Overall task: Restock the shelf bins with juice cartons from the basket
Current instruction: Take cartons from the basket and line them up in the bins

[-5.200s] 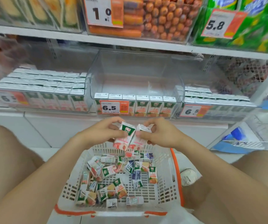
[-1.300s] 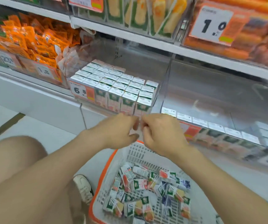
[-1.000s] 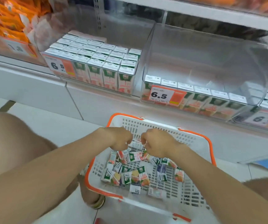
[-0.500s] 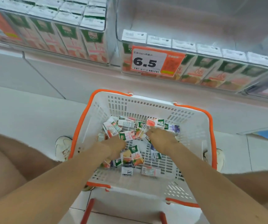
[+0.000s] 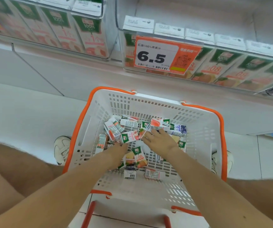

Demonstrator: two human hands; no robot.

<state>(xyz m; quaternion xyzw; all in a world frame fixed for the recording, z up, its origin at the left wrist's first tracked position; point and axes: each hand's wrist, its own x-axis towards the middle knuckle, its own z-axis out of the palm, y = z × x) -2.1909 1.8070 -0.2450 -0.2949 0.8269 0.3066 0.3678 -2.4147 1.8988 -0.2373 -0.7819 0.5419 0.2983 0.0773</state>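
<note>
1. While reaching down into the white basket (image 5: 221, 129) with the orange rim, touches the pile inside with both hands.
2. Lays the right hand (image 5: 160, 140) on the pile, fingers fairly straight and spread a little. Touches a pink carton (image 5: 158, 124) just ahead with the fingertips.
3. Holds the left hand (image 5: 117, 150) low, near the right one but apart from it. Meets a green and pink carton (image 5: 130, 137) at the fingertips. Cannot tell if pinching it or only touching it, with the fingers mostly hidden.
4. Has many more juice cartons (image 5: 139, 157) lying every which way around and under both hands, all inside the basket.
5. Well ahead of the right hand, up on the shelf, faces a clear bin (image 5: 190, 12) with one row of cartons (image 5: 228, 63) standing at its front and an orange price tag (image 5: 162, 56) reading 6.5.
6. Well ahead of the left hand, faces another clear bin (image 5: 111, 30) packed with standing cartons.
7. Has one white shoe (image 5: 61, 149) on the floor left of the left hand, outside the basket, and another shoe (image 5: 229, 160) right of the right hand.
</note>
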